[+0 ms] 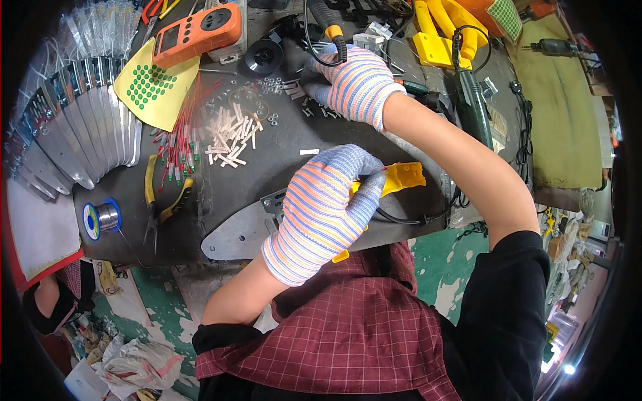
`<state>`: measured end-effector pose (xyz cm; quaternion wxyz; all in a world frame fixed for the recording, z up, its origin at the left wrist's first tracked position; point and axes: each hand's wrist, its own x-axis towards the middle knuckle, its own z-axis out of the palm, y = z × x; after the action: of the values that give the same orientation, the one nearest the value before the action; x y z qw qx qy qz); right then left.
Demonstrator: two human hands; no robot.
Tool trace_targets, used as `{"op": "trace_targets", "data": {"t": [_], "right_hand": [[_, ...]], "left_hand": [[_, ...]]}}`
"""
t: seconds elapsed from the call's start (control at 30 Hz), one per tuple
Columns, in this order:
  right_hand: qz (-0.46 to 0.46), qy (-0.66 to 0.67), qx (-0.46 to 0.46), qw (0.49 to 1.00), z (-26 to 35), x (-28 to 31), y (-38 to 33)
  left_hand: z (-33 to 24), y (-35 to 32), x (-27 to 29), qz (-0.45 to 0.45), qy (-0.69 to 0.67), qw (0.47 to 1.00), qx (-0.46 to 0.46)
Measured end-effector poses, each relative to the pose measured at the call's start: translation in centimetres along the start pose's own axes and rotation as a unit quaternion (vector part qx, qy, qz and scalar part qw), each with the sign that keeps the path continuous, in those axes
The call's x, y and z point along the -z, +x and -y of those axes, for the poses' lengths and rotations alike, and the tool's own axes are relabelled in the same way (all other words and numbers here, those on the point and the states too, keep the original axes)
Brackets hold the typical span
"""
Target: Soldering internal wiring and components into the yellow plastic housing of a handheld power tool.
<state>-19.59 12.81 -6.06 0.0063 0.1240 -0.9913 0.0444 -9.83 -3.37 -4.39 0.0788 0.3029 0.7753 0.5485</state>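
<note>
My left hand point(321, 207), in a striped knit glove, is closed around a yellow plastic housing point(404, 176) near the table's front edge. Its palm covers the middle of the housing. A grey metal bar with a rounded end point(234, 230) sticks out to the left of this hand, and a black cord point(394, 218) runs to the right. Farther back, my right hand point(354, 87), gloved alike, reaches down beside a scatter of small screws point(326, 112). Its fingers are bent together; whatever they pinch is hidden. A black-and-orange tool handle point(328, 23) lies just beyond it.
White sleeve pieces point(233, 137), red-wired parts point(177, 150), yellow-handled pliers point(175, 200) and a solder spool point(101, 218) lie leftward. An orange meter point(197, 35) and stacked metal bars point(87, 120) stand behind. Yellow housings point(451, 33) and a dark green tool point(472, 107) occupy the right.
</note>
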Motion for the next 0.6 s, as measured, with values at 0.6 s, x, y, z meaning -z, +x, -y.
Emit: {"op": "trace_targets", "data": {"t": [0.6], "right_hand": [[-0.094, -0.008, 0.07, 0.993, -1.2, 1.3, -3.0]], "left_hand": [[-0.2, 0.1, -0.2, 0.008, -0.053, 0.997, 0.06]]}}
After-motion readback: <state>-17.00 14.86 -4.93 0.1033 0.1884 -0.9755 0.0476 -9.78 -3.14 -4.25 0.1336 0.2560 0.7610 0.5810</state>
